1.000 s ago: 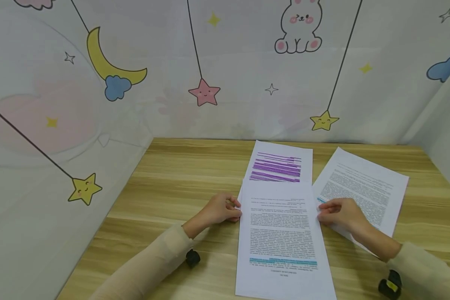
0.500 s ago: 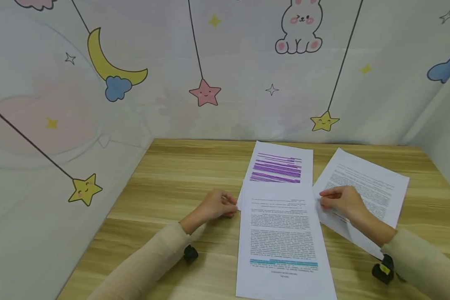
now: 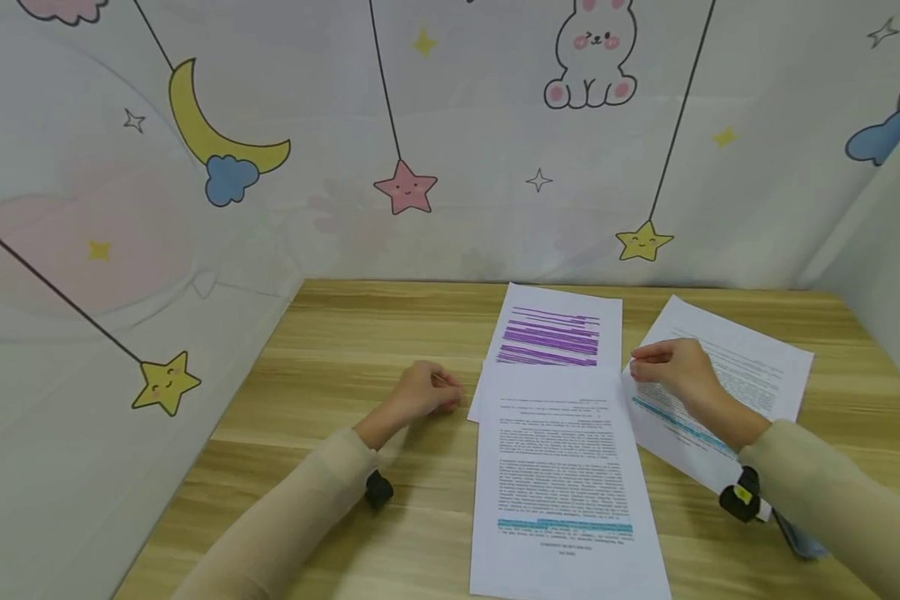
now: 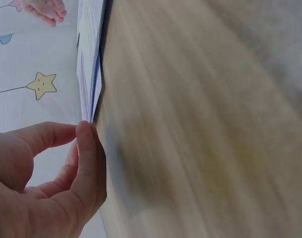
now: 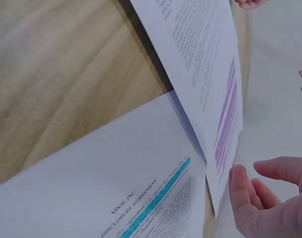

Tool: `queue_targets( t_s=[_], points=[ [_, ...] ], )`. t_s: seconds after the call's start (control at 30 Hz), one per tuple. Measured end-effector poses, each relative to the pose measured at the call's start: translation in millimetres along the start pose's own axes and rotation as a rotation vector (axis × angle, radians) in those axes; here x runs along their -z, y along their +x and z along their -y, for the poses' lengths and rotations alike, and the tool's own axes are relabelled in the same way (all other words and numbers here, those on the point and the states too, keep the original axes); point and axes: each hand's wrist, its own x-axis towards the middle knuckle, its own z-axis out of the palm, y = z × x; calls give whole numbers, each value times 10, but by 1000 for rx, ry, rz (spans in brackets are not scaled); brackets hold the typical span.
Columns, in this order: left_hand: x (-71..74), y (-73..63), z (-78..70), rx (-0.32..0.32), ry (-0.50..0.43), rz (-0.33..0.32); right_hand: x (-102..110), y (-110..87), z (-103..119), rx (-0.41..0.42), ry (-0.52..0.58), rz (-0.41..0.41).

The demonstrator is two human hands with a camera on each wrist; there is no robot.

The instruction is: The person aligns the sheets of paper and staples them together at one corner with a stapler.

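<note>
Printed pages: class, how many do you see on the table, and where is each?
3 visible: a purple-marked page at the back, a front page overlapping it, and an askew page at the right. More may lie hidden underneath.

Left sleeve, right sleeve: long, plain, cream, behind left hand and right hand. Left wrist device: small, black. Right wrist device: black, yellow patch; each behind its hand.
</note>
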Motion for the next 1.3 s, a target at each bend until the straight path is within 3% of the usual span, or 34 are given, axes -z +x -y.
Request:
queue_targets(
  t_s=[0.4, 0.83, 1.3],
  points=[
    [79, 174, -61, -22, 70, -79, -61, 330, 35, -46, -7, 21],
    [-23, 488, -117, -3, -64, -95, -126, 570, 26, -25, -88, -84],
    [-131, 733, -212, -24, 64, -162, -129, 754, -58, -58, -100, -129]
  ],
)
